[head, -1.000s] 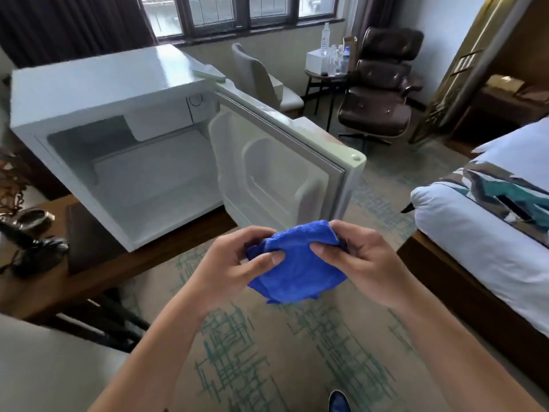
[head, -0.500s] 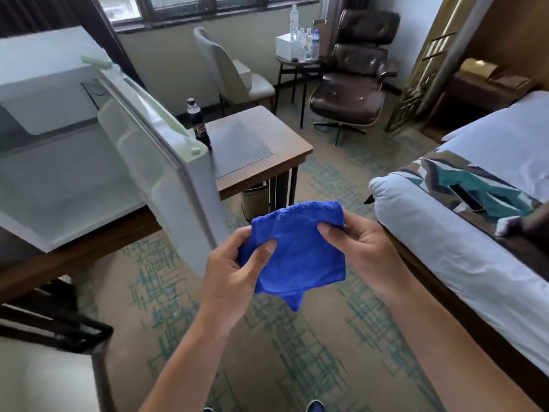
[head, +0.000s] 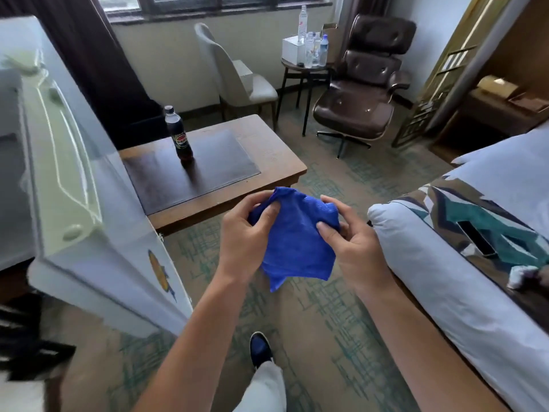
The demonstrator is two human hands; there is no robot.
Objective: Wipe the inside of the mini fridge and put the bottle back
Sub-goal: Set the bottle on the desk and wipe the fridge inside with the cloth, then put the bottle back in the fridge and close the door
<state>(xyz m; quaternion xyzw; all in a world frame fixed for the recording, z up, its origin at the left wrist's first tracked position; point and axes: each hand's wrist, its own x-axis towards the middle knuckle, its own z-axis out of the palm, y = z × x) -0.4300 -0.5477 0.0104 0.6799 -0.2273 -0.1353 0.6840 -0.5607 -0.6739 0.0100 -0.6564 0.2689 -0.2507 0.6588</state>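
A blue cloth (head: 294,242) hangs bunched between both hands at the centre of the view. My left hand (head: 246,236) pinches its upper left corner and my right hand (head: 353,242) grips its right side. The white mini fridge's open door (head: 83,209) juts toward me at the left, and only a sliver of the fridge interior (head: 12,179) shows at the frame edge. A dark cola bottle (head: 179,137) stands upright on the wooden desk (head: 267,156), beyond the door and apart from my hands.
A bed (head: 463,263) with a patterned runner fills the right side. Behind the desk are a white chair (head: 237,75), a round side table (head: 306,66) with several water bottles, and a brown lounge chair (head: 365,81). My shoe (head: 260,349) is on the patterned carpet.
The view has swung right, away from the fridge interior, bringing the desk and cola bottle into sight. Both hands have kept hold of the blue cloth and bunched it tighter.
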